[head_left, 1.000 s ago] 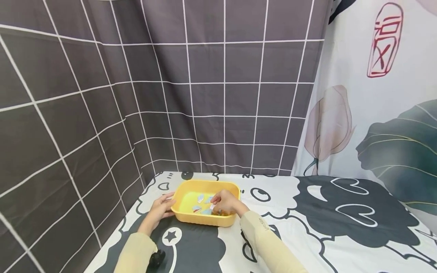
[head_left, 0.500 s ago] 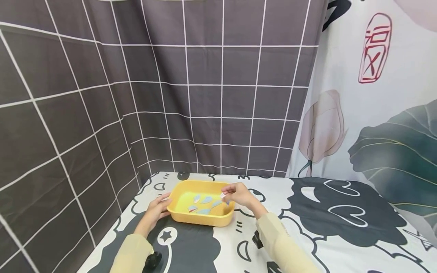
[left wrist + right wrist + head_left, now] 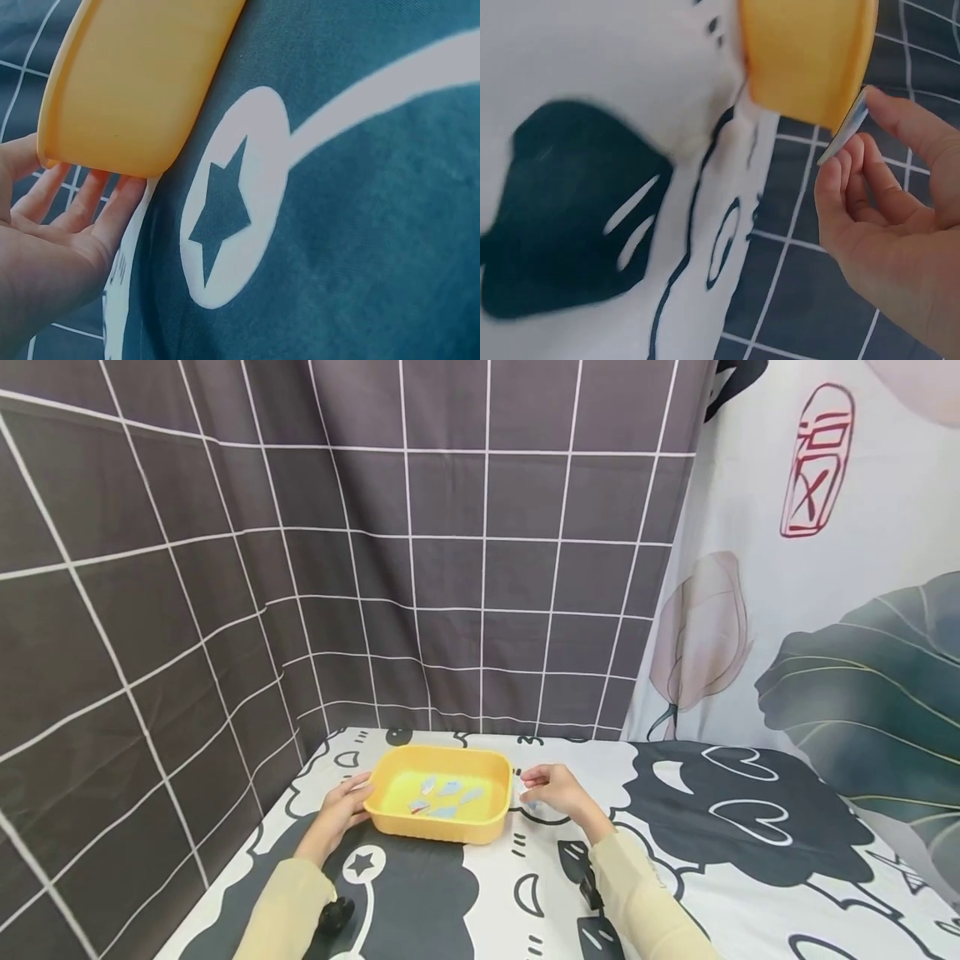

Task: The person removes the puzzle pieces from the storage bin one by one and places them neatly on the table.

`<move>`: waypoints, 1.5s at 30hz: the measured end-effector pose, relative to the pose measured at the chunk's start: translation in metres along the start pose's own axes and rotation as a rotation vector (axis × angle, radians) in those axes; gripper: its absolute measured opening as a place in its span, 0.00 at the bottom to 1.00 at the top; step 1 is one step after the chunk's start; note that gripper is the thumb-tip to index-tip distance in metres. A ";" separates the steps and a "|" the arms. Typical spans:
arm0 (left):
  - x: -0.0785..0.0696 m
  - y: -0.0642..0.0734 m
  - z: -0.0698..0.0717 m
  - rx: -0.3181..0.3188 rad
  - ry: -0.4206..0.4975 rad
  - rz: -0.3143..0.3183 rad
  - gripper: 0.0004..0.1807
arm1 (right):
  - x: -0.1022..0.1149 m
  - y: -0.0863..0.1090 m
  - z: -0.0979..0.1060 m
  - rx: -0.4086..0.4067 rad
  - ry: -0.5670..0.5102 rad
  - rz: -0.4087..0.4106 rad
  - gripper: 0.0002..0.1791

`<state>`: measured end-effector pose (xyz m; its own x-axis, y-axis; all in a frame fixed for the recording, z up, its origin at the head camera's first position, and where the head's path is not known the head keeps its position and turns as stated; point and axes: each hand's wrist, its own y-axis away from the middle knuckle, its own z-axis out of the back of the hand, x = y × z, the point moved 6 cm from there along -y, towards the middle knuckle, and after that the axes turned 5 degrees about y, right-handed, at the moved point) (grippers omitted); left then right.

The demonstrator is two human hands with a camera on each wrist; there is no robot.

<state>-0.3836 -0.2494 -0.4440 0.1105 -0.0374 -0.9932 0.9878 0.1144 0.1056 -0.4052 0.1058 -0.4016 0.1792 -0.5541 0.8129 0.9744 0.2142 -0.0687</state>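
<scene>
In the head view a yellow plastic basin (image 3: 435,832) stands on the patterned cloth. Several flat, irregular pale-blue pieces (image 3: 442,812) lie on its floor, one of them marked with red (image 3: 418,807). My left hand (image 3: 341,814) holds the basin's left end, fingers against the outer wall and thumb up at the rim, as the left wrist view shows. Just outside the right end, my right hand (image 3: 558,789) pinches a thin flat pale-blue and white piece (image 3: 846,129) between thumb and fingers. That piece is seen nearly edge-on in the right wrist view, overlapping the basin's rim there.
Black-and-white cartoon cloth (image 3: 525,877) covers the table. A dark gridded curtain (image 3: 450,568) hangs behind and to the left. At the right hangs a pale curtain (image 3: 720,635) with flower and leaf prints. Dark straps (image 3: 335,914) sit at both wrists.
My right hand has risen from inside the basin and moved right, over the end rim, carrying the flat piece out. My left hand stays at the basin's left end.
</scene>
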 end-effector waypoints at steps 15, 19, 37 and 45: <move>0.001 0.005 -0.002 0.005 0.027 -0.012 0.32 | -0.049 0.011 -0.005 -0.129 0.046 -0.190 0.19; 0.004 0.009 -0.002 -0.004 0.023 -0.019 0.32 | -0.052 0.011 -0.013 -0.108 0.064 -0.190 0.19; 0.004 0.006 -0.001 0.008 0.016 -0.018 0.31 | -0.062 0.005 -0.016 -0.114 -0.064 -0.251 0.22; 0.007 0.004 0.000 -0.002 0.025 -0.002 0.31 | -0.059 0.005 -0.013 -0.101 -0.045 -0.262 0.22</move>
<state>-0.3789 -0.2487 -0.4502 0.1057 -0.0128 -0.9943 0.9878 0.1166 0.1035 -0.4090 0.1294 -0.4570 -0.0847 -0.5434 0.8352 0.9957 -0.0145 0.0915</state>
